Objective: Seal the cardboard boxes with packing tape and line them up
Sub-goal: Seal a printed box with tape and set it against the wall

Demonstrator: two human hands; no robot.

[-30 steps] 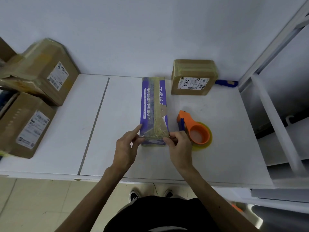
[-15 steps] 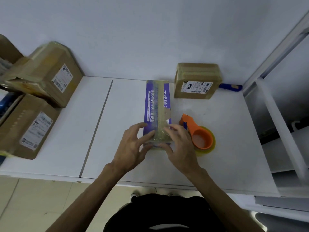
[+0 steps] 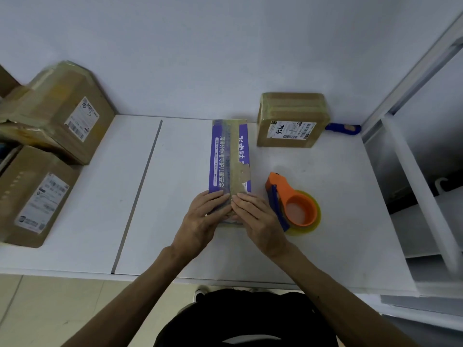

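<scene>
Purple box [image 3: 229,159]: both our grips, left hand [image 3: 204,221] and right hand [image 3: 255,219], pressed flat, fingers spread, on its near end. Looks light, stiff; we'd grab the long sides.

A white desk [image 3: 180,151] carries a purple box [image 3: 229,156], a brown box [image 3: 290,121], a tape dispenser [image 3: 293,204] and 2 more boxes [image 3: 57,116] at its left.

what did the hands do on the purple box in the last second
Both hands, left and right, went from pinching the tape end at the purple box near edge to lying flat on top, pressing it down. The tape dispenser and the taped cardboard box stayed put.
</scene>
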